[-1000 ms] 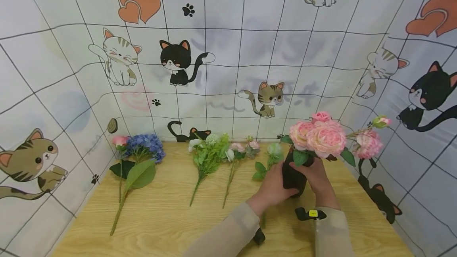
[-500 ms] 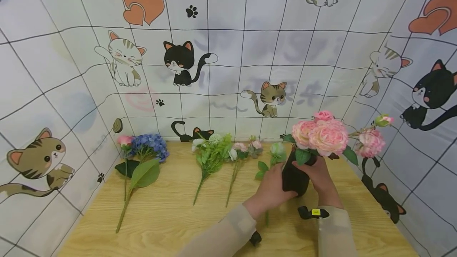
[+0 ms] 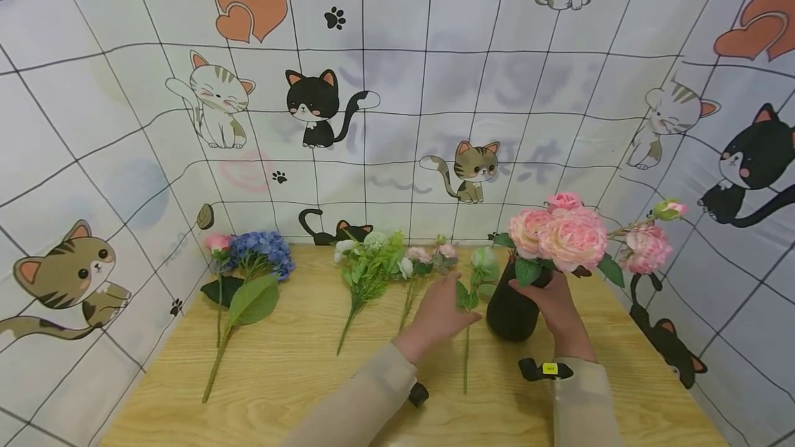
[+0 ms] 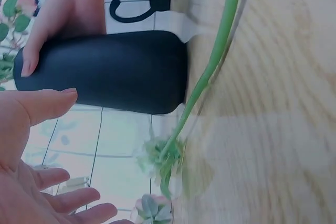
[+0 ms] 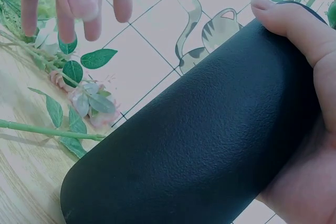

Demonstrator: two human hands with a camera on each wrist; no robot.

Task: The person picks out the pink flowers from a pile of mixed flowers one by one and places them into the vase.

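A black vase [image 3: 512, 312] stands on the wooden table at the right, with large pink peonies [image 3: 571, 240] rising from its mouth. My right hand [image 3: 553, 305] grips the vase near its top, the thumb across the near side. To the left of it, my left hand [image 3: 437, 312] is apart from the vase, fingers spread and holding nothing, as the left wrist view shows. Between the left hand and the vase lies a pale green-white flower [image 3: 483, 264], its green stem [image 4: 210, 66] pointing toward the front edge. Part of its leaves is behind the left hand.
Left of my hands lie a small pink-and-white flower spray [image 3: 419, 259], a leafy green-and-white bunch [image 3: 366, 267], a blue hydrangea [image 3: 261, 254] and a pink rosebud [image 3: 217, 243]. Cat-printed cloth walls [image 3: 397, 88] enclose the table [image 3: 298, 392] on the back and sides.
My left hand has let go of the vase and moved left, fingers spreading. The vase, earlier tilted between both hands, now stands more upright in my right hand, which has barely moved.
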